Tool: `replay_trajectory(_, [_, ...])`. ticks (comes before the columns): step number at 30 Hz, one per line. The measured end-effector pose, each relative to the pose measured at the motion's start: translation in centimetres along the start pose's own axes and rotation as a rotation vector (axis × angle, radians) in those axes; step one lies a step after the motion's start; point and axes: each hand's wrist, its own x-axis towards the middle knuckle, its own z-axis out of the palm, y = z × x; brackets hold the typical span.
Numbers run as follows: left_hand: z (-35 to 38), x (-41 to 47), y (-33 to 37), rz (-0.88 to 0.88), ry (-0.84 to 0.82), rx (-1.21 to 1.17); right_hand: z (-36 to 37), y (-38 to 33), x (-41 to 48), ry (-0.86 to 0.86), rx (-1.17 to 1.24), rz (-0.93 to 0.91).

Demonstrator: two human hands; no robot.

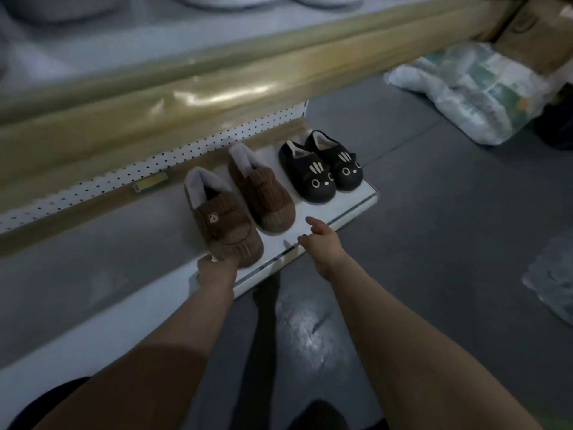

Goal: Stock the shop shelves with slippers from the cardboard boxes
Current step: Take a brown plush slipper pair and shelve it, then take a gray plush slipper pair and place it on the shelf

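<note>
Toe of near brown slipper [228, 231] gripped by left hand [217, 270], thumb at toe's left side, fingers mostly hidden under it. Right hand [321, 243] loosely spread, holding nothing, just above front lip of white shelf [341, 209], right of that slipper. Second brown slipper [262, 197] just beside the first, farther back and to the right, toe toward front. Black cat-face slippers [322, 169] paired at right end of shelf, touching each other. Cardboard box [533, 35] at far right, contents not discernible; plastic-wrapped bundle [465, 91] lying against its near side. More clear plastic [552, 274] on floor [434, 212] at right edge.
</note>
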Motion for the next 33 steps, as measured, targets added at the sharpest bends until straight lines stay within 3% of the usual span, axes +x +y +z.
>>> replay_trajectory(4, [-0.5, -7.9, 3.8, -0.056, -0.090, 0.132, -2.2, -3.9, -5.9, 0.036, 0.045, 0.064])
replay_trajectory(11, [-0.4, -20.0, 10.0, -0.002, -0.230, 0.341, -6.6, -12.2, -16.9, 0.034, 0.096, 0.143])
replay_trajectory(21, [-0.8, -40.0, 21.8, 0.247, -0.516, 0.668, -13.9, -22.8, -32.9, 0.145, 0.274, 0.141])
replay_trajectory(27, [-0.9, -49.1, 24.5, 0.434, -0.694, 0.783, -17.9, -24.8, -42.1, 0.286, 0.383, 0.083])
replay_trajectory(33, [0.1, -57.1, 22.7, 0.562, -0.931, 0.837, -22.7, -23.4, -51.2, 0.513, 0.452, 0.038])
